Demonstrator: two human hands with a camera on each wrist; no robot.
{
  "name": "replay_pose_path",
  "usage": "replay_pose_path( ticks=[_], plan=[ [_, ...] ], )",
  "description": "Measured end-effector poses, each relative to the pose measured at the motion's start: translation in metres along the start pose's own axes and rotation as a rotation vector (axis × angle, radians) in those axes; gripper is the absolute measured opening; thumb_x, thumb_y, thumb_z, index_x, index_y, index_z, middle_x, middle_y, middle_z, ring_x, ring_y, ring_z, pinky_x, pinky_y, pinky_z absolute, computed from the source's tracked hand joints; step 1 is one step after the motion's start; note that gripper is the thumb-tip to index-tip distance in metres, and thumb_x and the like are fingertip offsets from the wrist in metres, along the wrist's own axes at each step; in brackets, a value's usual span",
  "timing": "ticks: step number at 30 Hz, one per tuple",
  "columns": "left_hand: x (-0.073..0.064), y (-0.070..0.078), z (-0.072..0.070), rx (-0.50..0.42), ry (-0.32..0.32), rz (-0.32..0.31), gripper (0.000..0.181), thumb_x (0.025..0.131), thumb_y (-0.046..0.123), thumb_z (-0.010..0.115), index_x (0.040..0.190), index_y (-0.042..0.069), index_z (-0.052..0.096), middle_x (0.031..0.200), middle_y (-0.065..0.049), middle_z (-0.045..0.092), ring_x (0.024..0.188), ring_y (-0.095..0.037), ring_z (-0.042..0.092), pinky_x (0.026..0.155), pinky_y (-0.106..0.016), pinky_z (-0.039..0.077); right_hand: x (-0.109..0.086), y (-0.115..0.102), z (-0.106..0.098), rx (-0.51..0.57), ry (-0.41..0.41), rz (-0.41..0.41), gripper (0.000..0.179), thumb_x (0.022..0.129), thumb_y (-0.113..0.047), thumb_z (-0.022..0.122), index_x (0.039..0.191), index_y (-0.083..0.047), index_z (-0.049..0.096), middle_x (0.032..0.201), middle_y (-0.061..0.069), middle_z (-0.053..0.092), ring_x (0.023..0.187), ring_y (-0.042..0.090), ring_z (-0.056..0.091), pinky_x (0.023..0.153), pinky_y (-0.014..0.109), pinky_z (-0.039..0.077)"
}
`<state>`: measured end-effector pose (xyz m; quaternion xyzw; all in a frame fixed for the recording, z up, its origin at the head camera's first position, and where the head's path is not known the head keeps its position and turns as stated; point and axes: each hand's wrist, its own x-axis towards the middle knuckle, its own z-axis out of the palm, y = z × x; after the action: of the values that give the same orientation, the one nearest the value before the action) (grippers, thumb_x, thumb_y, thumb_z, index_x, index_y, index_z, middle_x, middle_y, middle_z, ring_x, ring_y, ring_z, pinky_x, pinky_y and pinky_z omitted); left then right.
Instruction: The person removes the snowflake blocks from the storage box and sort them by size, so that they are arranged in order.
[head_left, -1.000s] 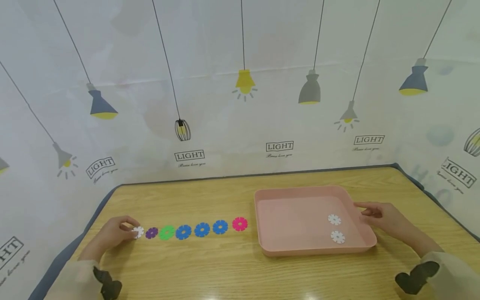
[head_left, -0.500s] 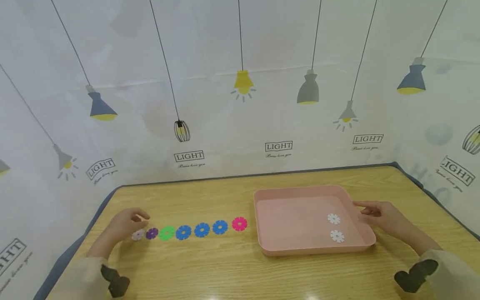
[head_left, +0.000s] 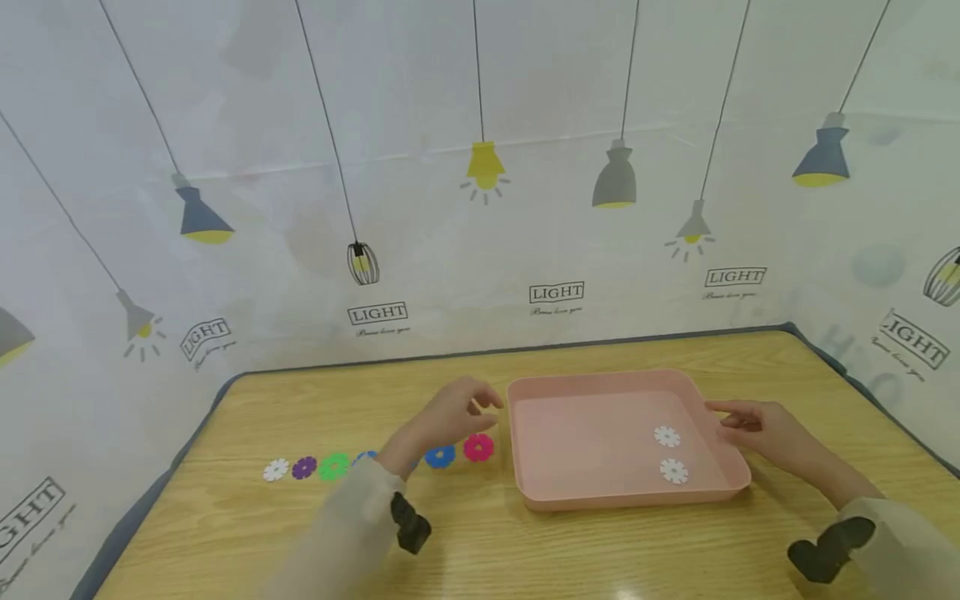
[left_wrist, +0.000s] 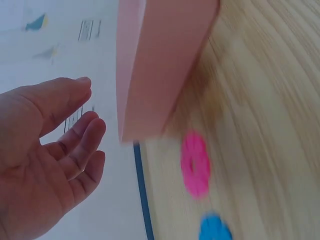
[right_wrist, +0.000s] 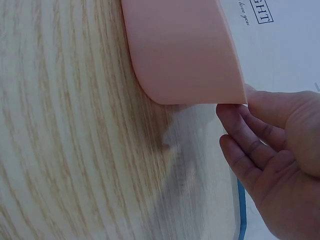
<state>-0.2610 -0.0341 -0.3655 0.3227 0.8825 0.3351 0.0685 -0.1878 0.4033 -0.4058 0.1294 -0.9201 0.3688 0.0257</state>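
Note:
My left hand (head_left: 450, 412) is held in the air just left of the pink tray (head_left: 585, 433), its fingers loosely bent and nothing between them. In the left wrist view that hand (left_wrist: 55, 150) faces the tray's side wall (left_wrist: 160, 65). A row of flower-shaped plastic discs lies on the table: a white disc (head_left: 275, 470), a purple disc (head_left: 303, 467), a green disc (head_left: 330, 467), several blue ones partly hidden by my forearm, and a pink disc (head_left: 478, 447). My right hand (head_left: 776, 437) pinches the tray's right rim between thumb and fingers.
Two white discs, one farther back (head_left: 667, 437) and one nearer (head_left: 674, 472), lie inside the tray at its right. The wooden table (head_left: 570, 550) ends in a dark edge against a lamp-printed backdrop (head_left: 442, 233).
My left hand has let go of the white disc at the row's left end and moved right, over the row, to the tray. The right hand stays at the tray's rim.

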Motion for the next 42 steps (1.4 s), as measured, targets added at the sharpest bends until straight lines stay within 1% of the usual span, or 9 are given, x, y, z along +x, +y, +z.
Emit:
replay_pose_path(
  ticks=[3, 7, 11, 15, 23, 29, 33, 38, 42],
  plan=[
    [0.029, 0.022, 0.025, 0.009, -0.107, 0.042, 0.019, 0.087, 0.01, 0.063, 0.104, 0.004, 0.063, 0.102, -0.009, 0.056, 0.092, -0.023, 0.057, 0.076, -0.026, 0.047, 0.0, 0.0, 0.001, 0.006, 0.004, -0.01, 0.042, 0.088, -0.009, 0.061, 0.122, 0.013, 0.049, 0.09, 0.014, 0.065, 0.077, 0.004, 0.06, 0.062, 0.025, 0.05],
    [0.058, 0.044, 0.05, -0.009, -0.226, 0.064, 0.026, 0.087, 0.011, 0.064, 0.111, 0.004, 0.06, 0.11, -0.008, 0.058, 0.101, -0.022, 0.055, 0.08, -0.022, 0.045, 0.0, -0.001, 0.001, 0.001, 0.011, 0.001, 0.042, 0.088, -0.009, 0.061, 0.122, 0.013, 0.05, 0.089, 0.013, 0.066, 0.076, 0.004, 0.06, 0.062, 0.025, 0.05],
    [0.078, 0.064, 0.072, -0.014, -0.327, 0.043, 0.033, 0.086, 0.013, 0.064, 0.117, 0.006, 0.056, 0.116, -0.007, 0.056, 0.107, -0.018, 0.052, 0.082, -0.021, 0.043, 0.0, -0.003, 0.001, 0.001, 0.008, 0.015, 0.042, 0.088, -0.008, 0.061, 0.122, 0.013, 0.049, 0.09, 0.014, 0.066, 0.076, 0.005, 0.06, 0.062, 0.025, 0.05],
    [0.092, 0.082, 0.094, 0.063, -0.393, 0.031, 0.041, 0.084, 0.019, 0.068, 0.122, 0.012, 0.055, 0.12, -0.003, 0.055, 0.111, -0.012, 0.049, 0.086, -0.02, 0.04, -0.001, -0.004, 0.001, 0.006, 0.004, 0.035, 0.043, 0.088, -0.009, 0.061, 0.122, 0.013, 0.049, 0.09, 0.014, 0.065, 0.076, 0.006, 0.06, 0.062, 0.025, 0.05],
    [0.115, 0.105, 0.125, 0.222, -0.426, 0.018, 0.05, 0.084, 0.018, 0.067, 0.13, 0.024, 0.051, 0.133, 0.008, 0.044, 0.129, -0.007, 0.028, 0.098, -0.023, 0.03, -0.002, -0.006, 0.0, -0.003, -0.003, 0.03, 0.043, 0.088, -0.009, 0.061, 0.122, 0.014, 0.049, 0.091, 0.015, 0.065, 0.078, 0.008, 0.061, 0.063, 0.025, 0.051],
    [0.123, 0.113, 0.134, 0.29, -0.437, -0.02, 0.051, 0.085, 0.016, 0.065, 0.13, 0.034, 0.05, 0.13, 0.01, 0.047, 0.124, -0.008, 0.034, 0.092, -0.026, 0.035, 0.0, -0.008, 0.0, -0.023, 0.012, 0.016, 0.042, 0.087, -0.009, 0.062, 0.122, 0.012, 0.05, 0.091, 0.015, 0.065, 0.078, 0.009, 0.062, 0.062, 0.025, 0.05],
    [0.123, 0.119, 0.137, 0.312, -0.432, -0.095, 0.051, 0.086, 0.015, 0.062, 0.128, 0.041, 0.05, 0.135, 0.008, 0.041, 0.127, -0.014, 0.031, 0.087, -0.031, 0.037, 0.0, -0.008, -0.001, -0.034, 0.019, 0.011, 0.042, 0.087, -0.01, 0.062, 0.122, 0.012, 0.051, 0.091, 0.016, 0.065, 0.078, 0.009, 0.062, 0.063, 0.025, 0.05],
    [0.12, 0.126, 0.141, 0.346, -0.417, -0.212, 0.049, 0.088, 0.016, 0.059, 0.122, 0.05, 0.052, 0.131, 0.008, 0.038, 0.115, -0.013, 0.036, 0.072, -0.032, 0.04, 0.0, -0.006, 0.0, -0.026, 0.015, 0.008, 0.043, 0.087, -0.01, 0.062, 0.122, 0.012, 0.05, 0.092, 0.016, 0.065, 0.079, 0.008, 0.061, 0.063, 0.025, 0.051],
    [0.12, 0.129, 0.141, 0.361, -0.396, -0.23, 0.046, 0.086, 0.016, 0.061, 0.119, 0.047, 0.056, 0.13, 0.008, 0.04, 0.116, -0.012, 0.037, 0.071, -0.032, 0.042, 0.001, -0.005, 0.0, -0.006, 0.006, 0.014, 0.043, 0.087, -0.009, 0.062, 0.123, 0.012, 0.049, 0.092, 0.016, 0.065, 0.079, 0.008, 0.061, 0.063, 0.025, 0.051]
  ],
)
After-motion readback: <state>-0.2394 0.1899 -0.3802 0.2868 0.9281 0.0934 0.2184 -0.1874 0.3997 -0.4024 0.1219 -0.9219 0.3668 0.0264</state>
